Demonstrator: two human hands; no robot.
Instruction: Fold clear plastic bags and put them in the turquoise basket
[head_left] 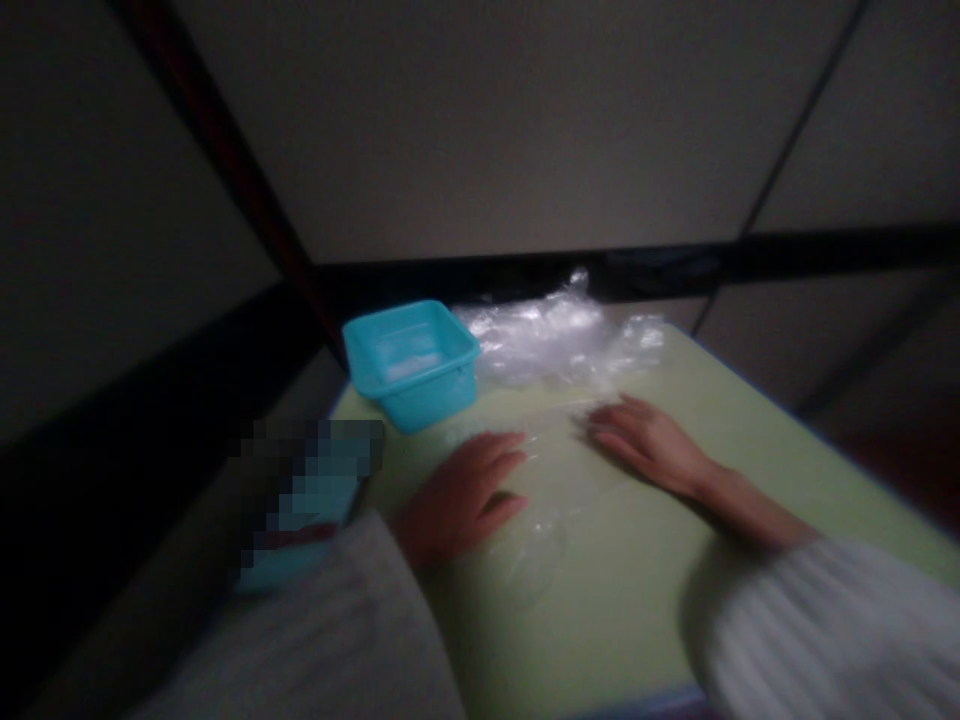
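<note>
Your left hand (465, 495): loosely open, fingers pointing right; you show no clear grip.
Your right hand (645, 440): open, flattened; fingertips blurred, hold unclear.
Clear plastic sheet (544, 535): flat on the green table (600, 620), far edge running left-right; long axis unclear.
Sheet position: between your hands, reaching nearer you.

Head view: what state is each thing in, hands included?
Left hand: open, at the thin plastic.
Right hand: open, fingertips blurred.
Thin clear plastic: spread fairly flat, wrinkled near its lower end.
Teal basket: upright, uncovered, something pale inside.
Clear plastic heap: crumpled.
</note>
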